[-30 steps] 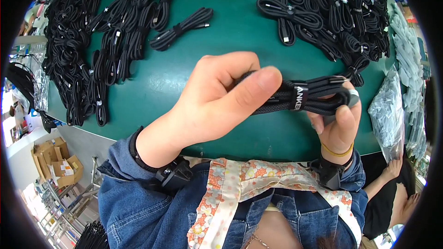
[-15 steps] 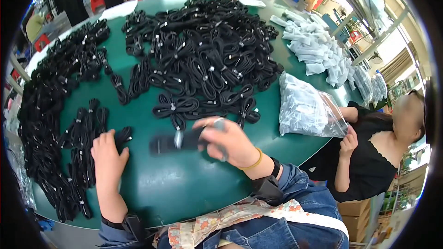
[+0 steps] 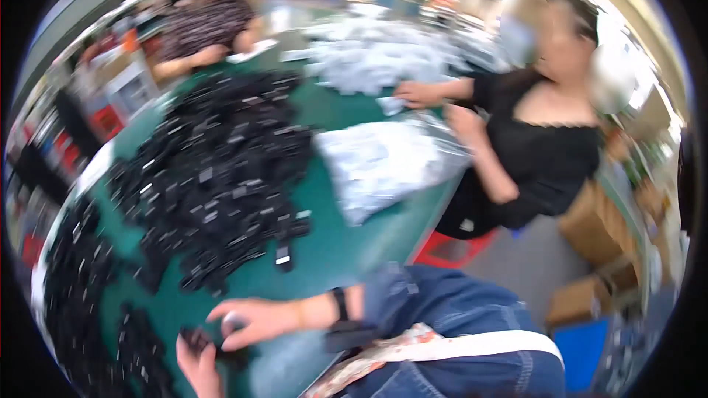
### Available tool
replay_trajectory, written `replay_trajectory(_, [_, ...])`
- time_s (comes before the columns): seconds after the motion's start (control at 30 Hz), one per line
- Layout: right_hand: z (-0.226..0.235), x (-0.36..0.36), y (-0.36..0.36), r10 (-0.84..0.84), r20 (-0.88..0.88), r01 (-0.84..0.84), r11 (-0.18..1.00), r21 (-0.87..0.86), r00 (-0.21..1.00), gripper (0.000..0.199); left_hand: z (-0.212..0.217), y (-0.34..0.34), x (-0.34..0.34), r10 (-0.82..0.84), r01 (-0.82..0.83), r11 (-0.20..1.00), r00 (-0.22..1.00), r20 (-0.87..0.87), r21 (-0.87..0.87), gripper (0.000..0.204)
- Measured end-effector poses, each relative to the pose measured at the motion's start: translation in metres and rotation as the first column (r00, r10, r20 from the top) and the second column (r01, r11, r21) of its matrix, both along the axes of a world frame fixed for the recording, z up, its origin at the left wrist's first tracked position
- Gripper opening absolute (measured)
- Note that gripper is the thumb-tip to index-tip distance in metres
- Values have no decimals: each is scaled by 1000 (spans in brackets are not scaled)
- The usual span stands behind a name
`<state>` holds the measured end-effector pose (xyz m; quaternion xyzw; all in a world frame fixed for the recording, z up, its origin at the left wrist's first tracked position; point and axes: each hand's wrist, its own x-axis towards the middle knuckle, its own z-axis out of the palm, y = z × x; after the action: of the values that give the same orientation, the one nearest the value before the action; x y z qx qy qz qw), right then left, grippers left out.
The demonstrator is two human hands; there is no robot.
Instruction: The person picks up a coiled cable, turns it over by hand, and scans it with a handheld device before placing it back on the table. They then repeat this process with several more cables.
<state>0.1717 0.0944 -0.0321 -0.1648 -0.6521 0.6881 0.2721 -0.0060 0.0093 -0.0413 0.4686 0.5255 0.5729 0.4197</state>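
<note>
Meeting low over the tabletop [image 3: 335,247], the left hand [image 3: 200,372] has its fingers around a dark bundle [image 3: 195,339], while the right hand [image 3: 259,321] curls close by, its grip too blurred to tell.

Two own hands [image 3: 254,322]; one large bag [image 3: 380,166]

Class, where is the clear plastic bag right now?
In the head view, the bag lies just right of centre on the green table, between the black cable pile and the co-worker in black.
</note>
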Motion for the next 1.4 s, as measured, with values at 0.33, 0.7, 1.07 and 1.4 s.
replay_trajectory(0.33, [-3, 10, -15, -130, 31, 114, 941, 318, 991, 29, 17, 9, 31, -43, 13, 994, 960, 278, 107, 17])
replay_trajectory(0.7, [8, 18, -5, -206, 92, 162, 920, 356, 974, 26, -2, 12, 21, 5, -5, 1000, 999, 47, -9, 18])
replay_trajectory(1.07, [-5, 11, -7, -84, -63, 92, 987, 135, 994, 23, -15, 0, 20, -123, 111, 987, 988, -91, -120, 24])
replay_trajectory(1.4, [-1, 12, -10, 8, 19, -7, 998, -59, 1000, 22, 17, -2, 39, -137, 145, 969, 989, 52, -201, 24])
